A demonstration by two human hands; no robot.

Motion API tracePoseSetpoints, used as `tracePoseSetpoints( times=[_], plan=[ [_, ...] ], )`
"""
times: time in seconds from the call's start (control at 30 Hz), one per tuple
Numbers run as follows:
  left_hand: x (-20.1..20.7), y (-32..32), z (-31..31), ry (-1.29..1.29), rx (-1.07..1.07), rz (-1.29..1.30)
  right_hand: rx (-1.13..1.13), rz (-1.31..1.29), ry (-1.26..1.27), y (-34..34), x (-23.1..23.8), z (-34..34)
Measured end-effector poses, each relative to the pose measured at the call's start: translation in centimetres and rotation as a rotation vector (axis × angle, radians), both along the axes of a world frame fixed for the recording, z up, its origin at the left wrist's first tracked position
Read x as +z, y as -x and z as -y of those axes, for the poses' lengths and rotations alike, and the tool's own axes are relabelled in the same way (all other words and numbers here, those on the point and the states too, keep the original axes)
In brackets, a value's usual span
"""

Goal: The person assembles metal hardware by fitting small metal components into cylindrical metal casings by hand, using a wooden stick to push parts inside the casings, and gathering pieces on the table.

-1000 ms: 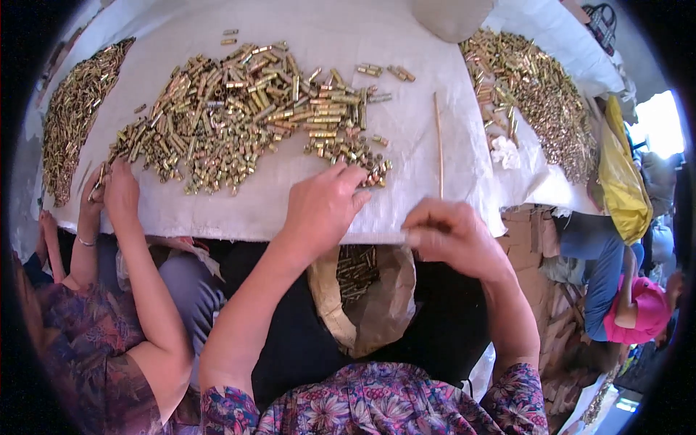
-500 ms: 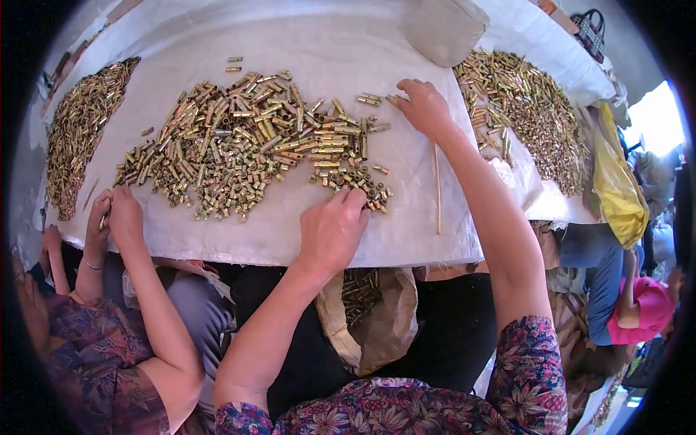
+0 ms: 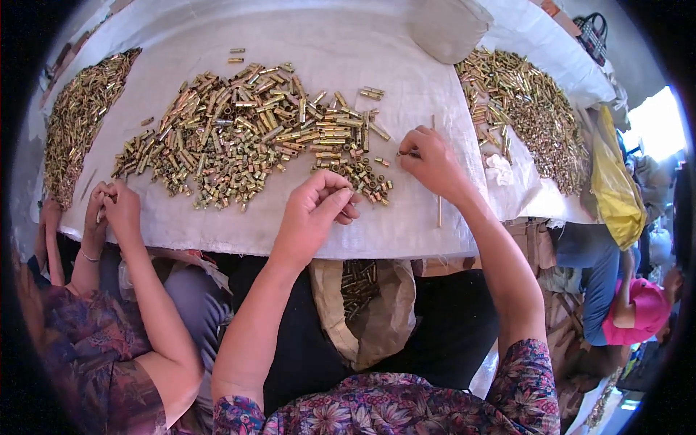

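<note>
A person's right hand [image 3: 433, 161] pinches a small brass sleeve [image 3: 406, 153] at the right edge of the main pile of brass sleeves [image 3: 254, 130] on a white woven sheet [image 3: 377, 51] over the desk; a thin wooden stick [image 3: 438, 206] lies under the wrist. Left hand [image 3: 313, 214], fingers curled shut at the near edge of the pile, contents hidden, can't tell if it holds any. A brown bag [image 3: 362, 304] w/ more sleeves hangs below. A co-worker's hands [image 3: 109, 210] work at left. Best approach, prob.: take one piece at a time w/ fingertips, wrist low.
</note>
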State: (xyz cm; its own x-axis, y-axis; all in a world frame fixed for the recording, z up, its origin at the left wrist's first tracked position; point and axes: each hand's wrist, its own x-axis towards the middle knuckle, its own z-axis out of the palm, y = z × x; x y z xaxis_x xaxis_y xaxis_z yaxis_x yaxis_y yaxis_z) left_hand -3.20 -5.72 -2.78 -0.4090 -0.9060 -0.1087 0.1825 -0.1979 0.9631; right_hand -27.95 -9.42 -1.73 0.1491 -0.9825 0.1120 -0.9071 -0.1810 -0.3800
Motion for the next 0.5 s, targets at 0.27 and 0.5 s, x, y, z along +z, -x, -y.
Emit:
tracePoseSetpoints(
  times=[0.27, 0.5],
  plan=[
    [0.7, -0.5, -1.2, -0.057, 0.036, -0.036, -0.043, 0.772, -0.167, -1.1, 2.0, -5.3],
    [2.4, -0.4, -3.3, -0.073, -0.023, -0.071, -0.033, 1.044, -0.311, -4.6, 2.2, -10.3]
  ],
)
